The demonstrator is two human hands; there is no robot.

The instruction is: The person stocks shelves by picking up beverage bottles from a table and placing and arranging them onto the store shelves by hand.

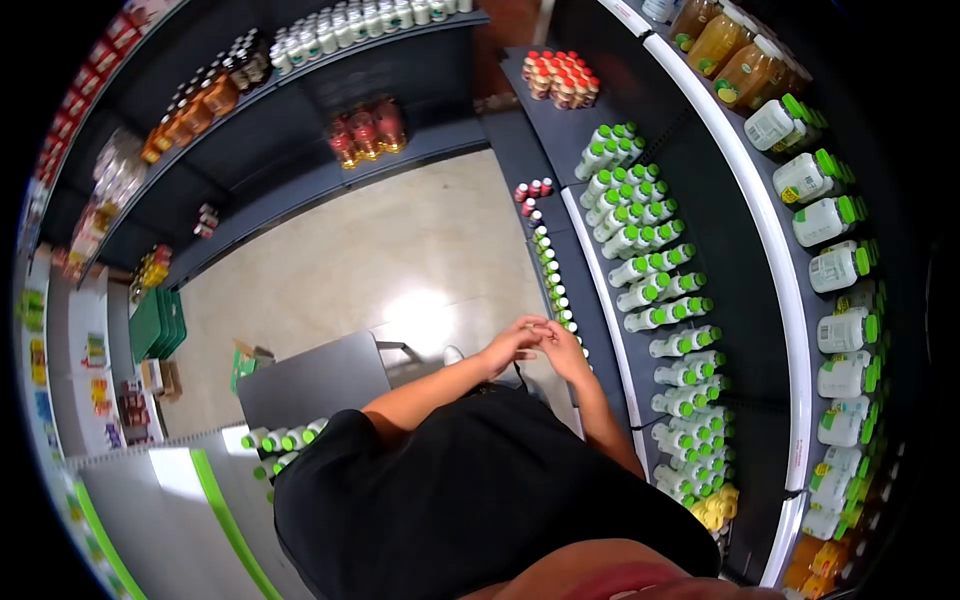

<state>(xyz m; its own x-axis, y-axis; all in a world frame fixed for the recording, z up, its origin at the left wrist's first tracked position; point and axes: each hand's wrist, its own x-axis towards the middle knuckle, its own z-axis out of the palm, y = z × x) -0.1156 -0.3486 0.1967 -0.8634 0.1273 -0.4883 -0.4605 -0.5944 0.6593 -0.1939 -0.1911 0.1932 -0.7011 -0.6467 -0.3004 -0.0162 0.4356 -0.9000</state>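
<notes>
My left hand (508, 347) and my right hand (566, 350) meet in front of my body at waist height, fingertips touching. The left fingers are bent but apart, and nothing shows in them. On the right, the fingers curl inward against the left ones; whether something small is between them cannot be made out. Just beyond the hands, a row of small bottles with green and white caps (551, 267) lines the low shelf ledge. To the right of my right hand, several white bottles with green caps (645, 318) stand in rows on a shelf.
A dark grey table (318, 380) stands left of my arms, with green-capped bottles (285, 438) near its front. Upper right, a shelf holds large white jars (840, 268). Red-capped bottles (560, 80) stand at the back. Green crates (158, 322) and a cardboard box (250, 362) are at left.
</notes>
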